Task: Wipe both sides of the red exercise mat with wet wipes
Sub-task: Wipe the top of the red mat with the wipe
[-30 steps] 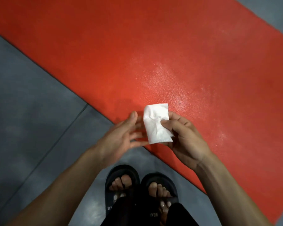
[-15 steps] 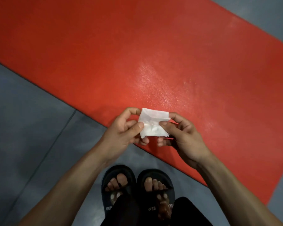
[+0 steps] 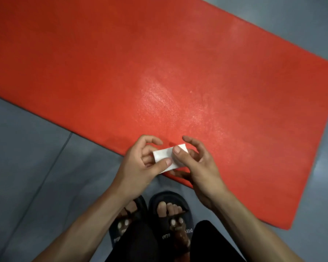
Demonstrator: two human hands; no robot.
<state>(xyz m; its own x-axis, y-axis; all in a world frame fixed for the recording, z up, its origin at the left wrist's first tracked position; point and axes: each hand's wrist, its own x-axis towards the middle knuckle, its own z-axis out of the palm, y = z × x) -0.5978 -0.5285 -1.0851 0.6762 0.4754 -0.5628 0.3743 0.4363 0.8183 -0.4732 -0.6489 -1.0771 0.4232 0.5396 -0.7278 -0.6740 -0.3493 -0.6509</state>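
- Flat red rectangular foam exercise mat (image 3: pixel 159 63) spread on the grey tiled floor (image 3: pixel 27 157), running slantwise from the upper left of the view to a lower right corner near the right edge.
- Shiny, glistening patch on the mat's surface near its middle, just beyond the hands.
- Small white folded wet wipe (image 3: pixel 164 155) held up in the air between both hands, over the mat's near long edge, not lying on the mat.
- Left hand (image 3: pixel 140 167) gripping the wipe's left and lower part: thumb pressed on top near the wipe's lower edge, curled fingers tucked beneath and behind it, index finger arched above without touching the wipe.
- Right hand (image 3: pixel 195 167) pinching the wipe's right end: thumb tip laid on its top face, middle fingers underneath, index finger raised and bent clear of the wipe.
- Both thumb tips close together on the wipe's upper face, almost touching.
- Wipe folded into a narrow strip, tilted slightly with its right end higher in the view; only a small part of it showing between the fingers.
- Bare forearms reaching in from the bottom of the view, left and right.
- Pair of black open-toed rubber slide sandals (image 3: pixel 169 220) with white lettering, on the floor just short of the mat's near edge, directly below the hands.
- Dark clothing (image 3: pixel 206 242) at the bottom edge of the view.
- Thin joint line in the floor to the left of the left forearm.
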